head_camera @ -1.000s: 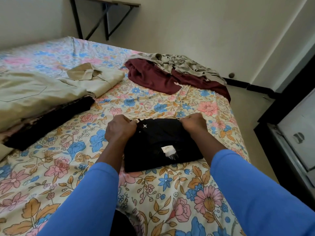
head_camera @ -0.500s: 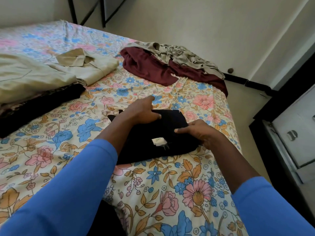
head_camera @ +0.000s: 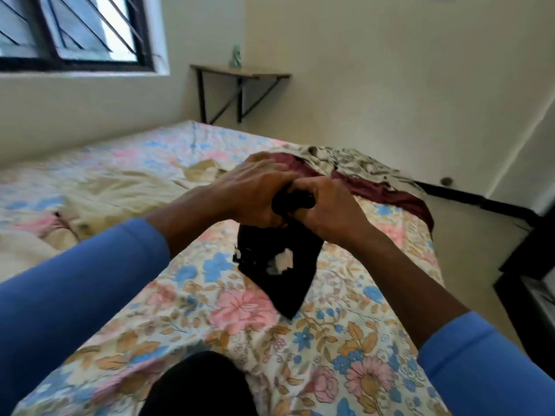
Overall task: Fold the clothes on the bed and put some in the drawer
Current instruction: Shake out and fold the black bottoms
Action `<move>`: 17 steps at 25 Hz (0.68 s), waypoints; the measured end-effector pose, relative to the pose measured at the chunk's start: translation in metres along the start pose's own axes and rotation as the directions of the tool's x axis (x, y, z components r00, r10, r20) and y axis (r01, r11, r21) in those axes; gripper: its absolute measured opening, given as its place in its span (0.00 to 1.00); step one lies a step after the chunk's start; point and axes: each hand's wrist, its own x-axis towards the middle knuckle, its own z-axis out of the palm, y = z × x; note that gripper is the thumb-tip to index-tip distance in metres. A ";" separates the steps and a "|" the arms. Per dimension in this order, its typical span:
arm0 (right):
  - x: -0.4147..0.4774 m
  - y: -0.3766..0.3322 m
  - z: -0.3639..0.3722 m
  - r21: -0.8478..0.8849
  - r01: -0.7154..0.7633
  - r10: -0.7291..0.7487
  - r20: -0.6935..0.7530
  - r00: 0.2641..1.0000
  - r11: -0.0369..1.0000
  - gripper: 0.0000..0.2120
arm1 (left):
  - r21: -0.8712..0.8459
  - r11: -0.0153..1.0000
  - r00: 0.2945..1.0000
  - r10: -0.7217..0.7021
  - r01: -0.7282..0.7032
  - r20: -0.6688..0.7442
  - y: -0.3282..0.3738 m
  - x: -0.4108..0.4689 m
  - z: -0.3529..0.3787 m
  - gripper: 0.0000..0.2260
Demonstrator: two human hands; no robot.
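A folded black garment (head_camera: 282, 265) with a white label hangs above the floral bed (head_camera: 240, 319), lifted off the sheet. My left hand (head_camera: 255, 190) and my right hand (head_camera: 327, 208) both grip its top edge, close together, fingers curled round the cloth. A maroon garment (head_camera: 381, 190) and a crumpled grey-beige one (head_camera: 351, 160) lie heaped behind my hands at the bed's far right. Beige clothing (head_camera: 126, 190) is spread on the left of the bed.
A dark cabinet or drawer unit (head_camera: 531, 265) stands at the right edge, past a strip of floor. A wall shelf on black brackets (head_camera: 240, 73) is mounted behind the bed, and a barred window (head_camera: 75, 31) sits at upper left.
Both hands have come together and lifted the folded black garment off the bed. The view has tilted upward, bringing the window and shelf into sight.
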 end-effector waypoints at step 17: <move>0.014 -0.138 0.162 0.659 -0.325 -0.060 0.490 0.869 0.678 0.30 | -0.616 0.429 0.643 -0.748 0.660 0.167 -0.112 -0.246 -0.152 0.11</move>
